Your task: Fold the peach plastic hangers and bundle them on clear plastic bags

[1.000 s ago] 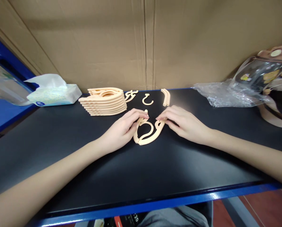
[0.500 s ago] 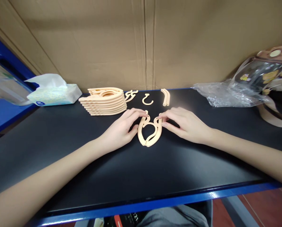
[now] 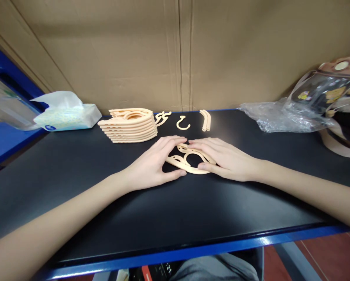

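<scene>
A cream folding clothes hanger (image 3: 189,168), folded up, lies on the black tabletop between my hands with its joined end toward the right. My right hand (image 3: 232,158) grips that end, its thumb on the near arm and its fingers over the far arm. Around the hanger's left end, my left hand (image 3: 150,162) is spread, thumb on the near side and fingers beyond it. Whether the left palm touches the hanger I cannot tell. Behind the hands lies a loose cream hook (image 3: 183,123).
A stack of folded hangers (image 3: 128,127) stands back left, beside more hooks (image 3: 162,118). Two curved cream pieces (image 3: 205,120) lie at the back. A tissue pack (image 3: 68,115) is far left; a clear plastic bag (image 3: 289,117) and a transparent bag (image 3: 324,91) are at right.
The hanger has turned from pointing its joined end toward me to pointing it right. My right hand has closed over that end; my left hand has spread by the other end.
</scene>
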`<state>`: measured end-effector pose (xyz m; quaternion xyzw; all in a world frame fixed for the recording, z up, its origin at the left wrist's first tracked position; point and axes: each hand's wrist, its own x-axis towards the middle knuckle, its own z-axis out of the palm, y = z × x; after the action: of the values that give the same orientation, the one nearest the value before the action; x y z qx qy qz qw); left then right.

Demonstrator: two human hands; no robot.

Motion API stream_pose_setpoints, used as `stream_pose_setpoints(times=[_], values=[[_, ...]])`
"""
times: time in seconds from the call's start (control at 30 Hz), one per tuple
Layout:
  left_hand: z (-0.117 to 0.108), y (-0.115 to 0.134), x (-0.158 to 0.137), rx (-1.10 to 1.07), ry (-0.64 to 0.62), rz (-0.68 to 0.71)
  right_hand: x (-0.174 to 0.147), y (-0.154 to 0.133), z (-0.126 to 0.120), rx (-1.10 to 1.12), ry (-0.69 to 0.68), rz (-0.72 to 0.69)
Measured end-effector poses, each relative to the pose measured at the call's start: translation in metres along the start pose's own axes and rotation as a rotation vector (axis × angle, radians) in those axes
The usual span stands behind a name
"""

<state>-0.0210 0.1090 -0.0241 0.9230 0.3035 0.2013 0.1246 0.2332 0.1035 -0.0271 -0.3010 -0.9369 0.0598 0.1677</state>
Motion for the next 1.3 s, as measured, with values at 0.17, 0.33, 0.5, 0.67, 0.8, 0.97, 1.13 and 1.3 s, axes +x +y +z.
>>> stream_pose_setpoints(times=[0.17,0.33,0.5,0.67,0.8,0.97,1.13,1.3], values=[[-0.001,0.0,-0.002,0.022,-0.039,-0.015,0.0,-0.001,0.0,-0.102,0.103,0.06],[0.0,0.0,-0.001,0.004,-0.031,-0.006,0.0,-0.003,-0.002,-0.075,0.078,0.023],[0.0,-0.001,-0.001,-0.005,-0.046,-0.014,-0.001,-0.002,-0.002,0.039,0.022,0.003],[-0.001,0.001,0.0,-0.014,-0.049,-0.011,-0.001,0.003,-0.001,0.117,-0.009,0.051],[-0.001,0.001,0.0,0.024,-0.069,-0.006,0.0,0.005,-0.002,0.14,0.094,0.121],[-0.001,0.004,0.001,0.024,-0.082,-0.026,0.001,0.006,-0.003,0.139,0.13,0.18],[-0.005,0.01,0.001,0.015,-0.076,-0.069,0.001,0.011,-0.002,0.226,0.135,0.263],[-0.018,0.009,-0.001,0.087,-0.034,-0.074,0.002,0.016,-0.003,0.35,0.163,0.322]])
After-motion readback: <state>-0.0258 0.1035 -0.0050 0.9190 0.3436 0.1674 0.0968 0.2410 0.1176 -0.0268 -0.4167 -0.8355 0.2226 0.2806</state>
